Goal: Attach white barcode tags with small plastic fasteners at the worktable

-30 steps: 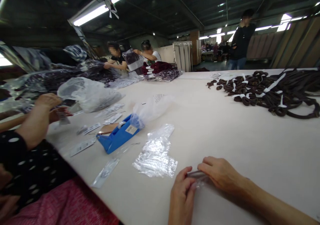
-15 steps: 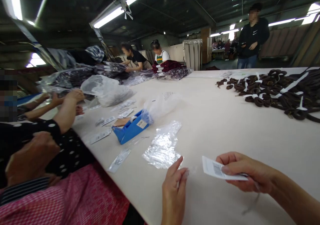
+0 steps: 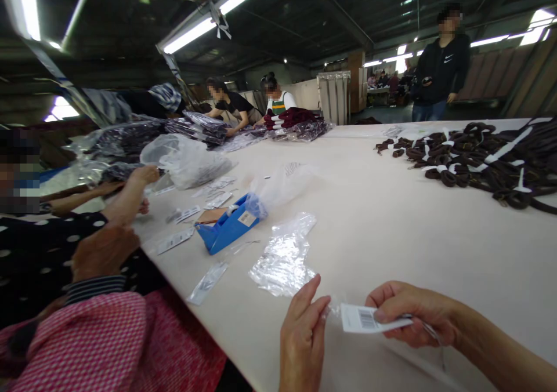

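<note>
Our right hand (image 3: 413,314) brought label (image 3: 363,319) lower, nearer left hand (image 3: 302,337). Right grip pinches label's right end; barcode end points left, long axis sideways, above bench (image 3: 391,229). Left grip pinches clear film (image 3: 334,309).

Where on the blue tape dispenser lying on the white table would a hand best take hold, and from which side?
Probably across the long flat sides of the blue tape dispenser, near its middle, coming from above. It lies along the white table with both sides exposed. Its far end is covered by a clear plastic bag, so approach from the near end.
</note>
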Motion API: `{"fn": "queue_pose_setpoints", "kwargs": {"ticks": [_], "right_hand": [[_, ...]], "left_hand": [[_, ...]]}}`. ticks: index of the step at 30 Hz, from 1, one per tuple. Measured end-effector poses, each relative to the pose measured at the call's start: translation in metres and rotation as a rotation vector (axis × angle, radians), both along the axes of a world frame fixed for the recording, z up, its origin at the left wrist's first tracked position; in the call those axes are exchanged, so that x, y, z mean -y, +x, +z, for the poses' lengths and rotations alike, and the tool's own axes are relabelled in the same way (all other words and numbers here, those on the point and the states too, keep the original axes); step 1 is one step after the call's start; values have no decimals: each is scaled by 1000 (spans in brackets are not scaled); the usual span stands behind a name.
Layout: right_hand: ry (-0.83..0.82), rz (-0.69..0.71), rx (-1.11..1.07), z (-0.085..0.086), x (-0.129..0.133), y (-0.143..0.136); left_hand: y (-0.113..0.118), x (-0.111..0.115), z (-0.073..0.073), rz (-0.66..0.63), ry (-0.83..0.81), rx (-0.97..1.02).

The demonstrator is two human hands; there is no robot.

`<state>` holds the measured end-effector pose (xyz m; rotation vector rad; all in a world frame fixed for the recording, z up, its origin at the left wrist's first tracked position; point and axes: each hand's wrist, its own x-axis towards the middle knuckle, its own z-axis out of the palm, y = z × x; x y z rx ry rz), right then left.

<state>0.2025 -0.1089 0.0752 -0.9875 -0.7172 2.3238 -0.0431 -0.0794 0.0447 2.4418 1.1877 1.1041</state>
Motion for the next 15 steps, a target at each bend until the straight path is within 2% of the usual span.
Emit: {"fn": "queue_pose_setpoints", "kwargs": {"ticks": [9,15], "right_hand": [[3,-84,90,1,-5,0],[35,-71,135,-2,-5,-2]], "left_hand": [[-3,-1,-1,-61,141,-100],[2,2,3,-77,244,-187]]}}
